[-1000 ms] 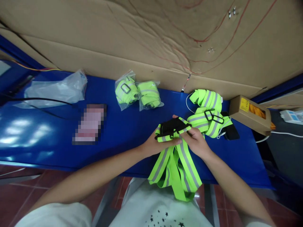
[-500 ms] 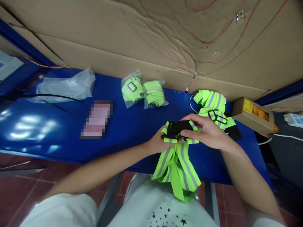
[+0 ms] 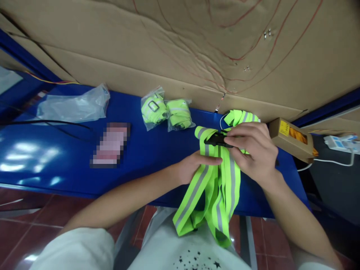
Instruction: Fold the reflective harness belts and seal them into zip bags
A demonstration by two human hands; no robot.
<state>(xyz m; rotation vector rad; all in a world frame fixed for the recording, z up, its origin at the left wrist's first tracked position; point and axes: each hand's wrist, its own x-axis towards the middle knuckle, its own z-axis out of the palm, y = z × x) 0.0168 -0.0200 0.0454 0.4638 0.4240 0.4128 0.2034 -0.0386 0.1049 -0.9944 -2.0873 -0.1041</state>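
Observation:
A neon yellow-green reflective strap (image 3: pixel 231 176) with grey stripes hangs in loops from my hands, over the table's front edge and down towards my shirt. My left hand (image 3: pixel 194 165) is closed around the strap, its thumb lying across the bands. With fingers and thumb, my right hand (image 3: pixel 253 150) pinches a black plastic buckle (image 3: pixel 218 140) at the upper end of the strap. Part of the buckle is hidden behind the right fingers. Behind that hand another reflective strap bundle (image 3: pixel 242 117) lies on the table, partly covered.
Two bagged strap rolls, one left (image 3: pixel 154 108) and one right (image 3: pixel 179 114), lie by the cardboard wall (image 3: pixel 112 67). Further left are a clear plastic bag (image 3: pixel 75 105) and a pixelated rectangle (image 3: pixel 111 144). An open cardboard box (image 3: pixel 291 138) stands at the table's right end.
The folded black part has been turned, and a buckle now shows in my right fingers. My right hand has risen slightly; the strap loops hang longer. My left thumb now lies across the strap.

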